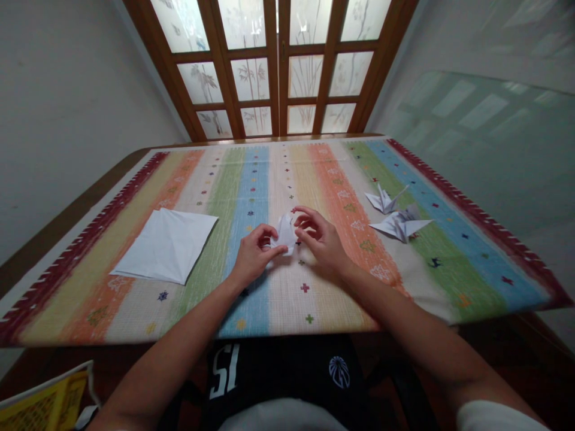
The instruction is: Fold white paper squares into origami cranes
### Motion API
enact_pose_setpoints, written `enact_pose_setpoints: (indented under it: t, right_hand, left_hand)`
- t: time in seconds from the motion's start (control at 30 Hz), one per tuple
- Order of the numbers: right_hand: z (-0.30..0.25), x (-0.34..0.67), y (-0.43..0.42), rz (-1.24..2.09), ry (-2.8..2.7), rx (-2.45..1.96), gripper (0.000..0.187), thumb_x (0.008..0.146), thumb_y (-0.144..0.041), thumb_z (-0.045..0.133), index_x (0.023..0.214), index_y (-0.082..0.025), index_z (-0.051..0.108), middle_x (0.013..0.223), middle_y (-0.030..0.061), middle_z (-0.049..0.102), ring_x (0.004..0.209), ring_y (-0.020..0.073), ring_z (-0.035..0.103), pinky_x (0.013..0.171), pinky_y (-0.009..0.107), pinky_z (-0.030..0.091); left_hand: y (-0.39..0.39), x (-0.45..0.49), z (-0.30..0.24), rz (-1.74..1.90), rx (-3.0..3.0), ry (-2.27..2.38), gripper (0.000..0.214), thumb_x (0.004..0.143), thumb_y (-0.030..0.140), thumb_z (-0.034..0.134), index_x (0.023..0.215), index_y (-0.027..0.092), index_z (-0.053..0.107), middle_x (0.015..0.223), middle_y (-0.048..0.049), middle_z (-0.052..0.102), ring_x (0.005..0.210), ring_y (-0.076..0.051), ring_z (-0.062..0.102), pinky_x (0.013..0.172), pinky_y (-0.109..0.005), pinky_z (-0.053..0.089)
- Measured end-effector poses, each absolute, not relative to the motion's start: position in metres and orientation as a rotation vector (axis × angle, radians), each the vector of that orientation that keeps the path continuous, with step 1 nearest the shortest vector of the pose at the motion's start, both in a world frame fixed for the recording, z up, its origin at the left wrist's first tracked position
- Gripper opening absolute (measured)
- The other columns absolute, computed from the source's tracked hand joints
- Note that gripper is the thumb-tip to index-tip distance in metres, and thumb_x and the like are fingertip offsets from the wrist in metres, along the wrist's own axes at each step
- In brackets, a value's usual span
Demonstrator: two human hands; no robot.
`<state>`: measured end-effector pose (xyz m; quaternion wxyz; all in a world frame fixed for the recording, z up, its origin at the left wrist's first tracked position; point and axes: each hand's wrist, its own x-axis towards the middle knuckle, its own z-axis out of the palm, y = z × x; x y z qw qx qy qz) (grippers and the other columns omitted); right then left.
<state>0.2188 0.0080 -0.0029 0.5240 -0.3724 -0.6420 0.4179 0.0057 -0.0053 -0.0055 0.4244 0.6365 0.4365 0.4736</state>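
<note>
Left hand [254, 252] pinching, folded paper [286, 230] is being held over the tablecloth [285, 308]'s middle; right hand [320, 240] is being held curled beside it, contact unclear. Gentle pressure is probably being needed.

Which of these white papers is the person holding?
The small folded piece pinched in the left hand, with the right hand close beside it; the flat sheets and paper birds lie apart, untouched.

Striped cloth [278, 173]: open lane, upper centre!
Folded paper [286, 230]: left hand [255, 250], right hand [322, 238] hem it, centre.
White sheets [166, 245]: blocking left.
Paper cranes [401, 225]: crowding right.
</note>
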Motion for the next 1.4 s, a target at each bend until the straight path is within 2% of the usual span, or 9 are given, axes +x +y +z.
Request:
enact_pose_setpoints:
  t: [0.17,0.37,0.73,0.93,1.1,1.23,1.4]
  right_hand:
    - [-0.003,0.22,0.01,0.969,-1.486,-0.907,0.024,0.089,-0.039,0.082,0.109,-0.025,0.08,0.098,0.0048,0.078,0.084,0.0192,0.074,0.079,0.035,0.064]
    - [-0.003,0.22,0.011,0.974,-1.46,-0.949,0.021,0.085,-0.042,0.086,0.091,-0.023,0.081,0.092,0.0054,0.08,0.081,0.0204,0.075,0.078,0.037,0.064]
    - [0.002,0.223,0.016,1.161,-1.411,-0.924,0.033,0.077,-0.052,0.092,0.084,-0.022,0.078,0.086,0.0039,0.075,0.077,0.0185,0.07,0.07,0.033,0.062]
    - [0.001,0.225,0.018,1.228,-1.394,-0.896,0.032,0.078,-0.046,0.09,0.087,-0.023,0.071,0.086,0.0013,0.071,0.076,0.0168,0.067,0.072,0.032,0.061]
    - [0.001,0.223,0.018,1.262,-1.33,-0.868,0.045,0.074,-0.042,0.093,0.098,-0.027,0.058,0.083,-0.0038,0.067,0.076,0.0154,0.066,0.073,0.03,0.059]
    - [0.0,0.223,0.016,1.289,-1.311,-0.876,0.051,0.072,-0.041,0.092,0.097,-0.029,0.049,0.081,-0.006,0.064,0.073,0.0138,0.064,0.069,0.027,0.055]
    - [-0.001,0.22,0.014,1.264,-1.311,-0.856,0.046,0.073,-0.031,0.087,0.095,-0.028,0.046,0.082,-0.0065,0.06,0.07,0.0121,0.058,0.065,0.024,0.051]
  left_hand:
    - [-0.009,0.007,-0.005,1.134,1.745,1.098,0.03,0.082,0.034,0.088,0.092,0.021,0.063,0.085,0.0025,0.067,0.074,-0.013,0.066,0.063,-0.021,0.054]
    - [-0.009,0.006,-0.005,1.148,1.863,1.112,0.028,0.088,0.038,0.084,0.093,0.022,0.063,0.088,0.0017,0.071,0.079,-0.014,0.071,0.066,-0.022,0.059]
    - [-0.011,0.006,-0.005,1.143,1.95,1.044,0.033,0.094,0.05,0.08,0.094,0.021,0.064,0.091,-0.0007,0.074,0.081,-0.016,0.074,0.071,-0.026,0.065]
    - [-0.012,0.007,-0.004,1.132,1.958,1.006,0.03,0.094,0.047,0.08,0.094,0.021,0.065,0.092,-0.0004,0.074,0.08,-0.015,0.074,0.071,-0.026,0.065]
    - [-0.012,0.008,-0.003,1.097,1.894,1.035,0.032,0.091,0.047,0.083,0.092,0.021,0.064,0.09,-0.0013,0.074,0.079,-0.016,0.073,0.071,-0.027,0.064]
    - [-0.014,0.01,-0.001,1.056,1.85,1.007,0.034,0.089,0.047,0.084,0.091,0.021,0.062,0.088,-0.0002,0.073,0.078,-0.015,0.072,0.069,-0.026,0.063]
    - [-0.015,0.011,-0.002,1.043,1.818,0.98,0.038,0.085,0.044,0.087,0.097,0.022,0.059,0.093,0.0,0.072,0.081,-0.015,0.073,0.065,-0.023,0.059]
